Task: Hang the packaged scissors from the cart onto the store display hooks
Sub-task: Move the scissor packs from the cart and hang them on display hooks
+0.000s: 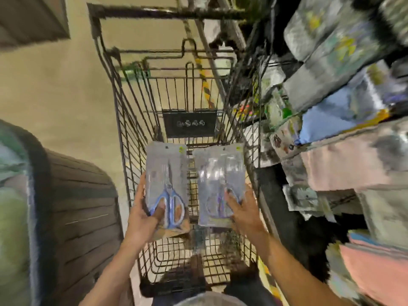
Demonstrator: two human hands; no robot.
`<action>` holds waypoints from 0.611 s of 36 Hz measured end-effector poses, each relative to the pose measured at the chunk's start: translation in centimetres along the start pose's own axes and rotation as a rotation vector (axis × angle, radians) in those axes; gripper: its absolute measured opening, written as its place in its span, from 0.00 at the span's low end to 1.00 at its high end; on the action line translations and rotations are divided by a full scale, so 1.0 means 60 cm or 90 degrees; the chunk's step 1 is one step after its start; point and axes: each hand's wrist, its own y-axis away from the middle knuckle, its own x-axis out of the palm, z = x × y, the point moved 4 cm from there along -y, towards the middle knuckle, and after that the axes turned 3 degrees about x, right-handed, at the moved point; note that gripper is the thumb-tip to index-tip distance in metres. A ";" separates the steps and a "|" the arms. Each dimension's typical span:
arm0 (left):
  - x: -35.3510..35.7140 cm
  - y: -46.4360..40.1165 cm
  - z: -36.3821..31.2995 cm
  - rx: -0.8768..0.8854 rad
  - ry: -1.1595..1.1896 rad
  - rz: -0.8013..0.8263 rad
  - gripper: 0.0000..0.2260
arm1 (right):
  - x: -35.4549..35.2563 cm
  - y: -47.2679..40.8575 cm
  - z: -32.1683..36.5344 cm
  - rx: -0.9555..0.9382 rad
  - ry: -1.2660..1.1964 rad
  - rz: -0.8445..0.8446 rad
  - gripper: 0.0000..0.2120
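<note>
I look down into a dark wire cart (130,138). My left hand (144,214) grips one pack of blue-handled scissors (167,184) by its lower edge, thumb across the handles. My right hand (241,209) holds a second, blurrier scissors pack (220,184) the same way. Both packs are upright above the cart basket, side by side, hang holes at the top. Display hooks are not clearly visible in the blurred shelving on the right.
Store shelving (344,107) with packaged goods and pink and blue items runs along the right, close to the cart. A dark sign plate (189,123) hangs on the cart's far end. A brown ribbed bin (84,206) stands at the left. Beige floor (55,96) lies beyond.
</note>
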 end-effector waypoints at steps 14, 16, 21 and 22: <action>0.080 0.189 -0.162 0.193 -0.079 0.135 0.39 | -0.205 0.283 0.001 -0.142 -0.040 -0.140 0.17; 0.105 0.226 -0.178 0.208 -0.084 0.154 0.41 | -0.239 0.336 -0.017 -0.173 -0.072 -0.162 0.18; 0.161 0.353 -0.204 0.234 -0.090 0.188 0.43 | -0.308 0.453 -0.099 -0.206 -0.163 -0.204 0.19; 0.173 0.382 -0.207 0.237 -0.088 0.199 0.43 | -0.320 0.481 -0.115 -0.216 -0.184 -0.223 0.21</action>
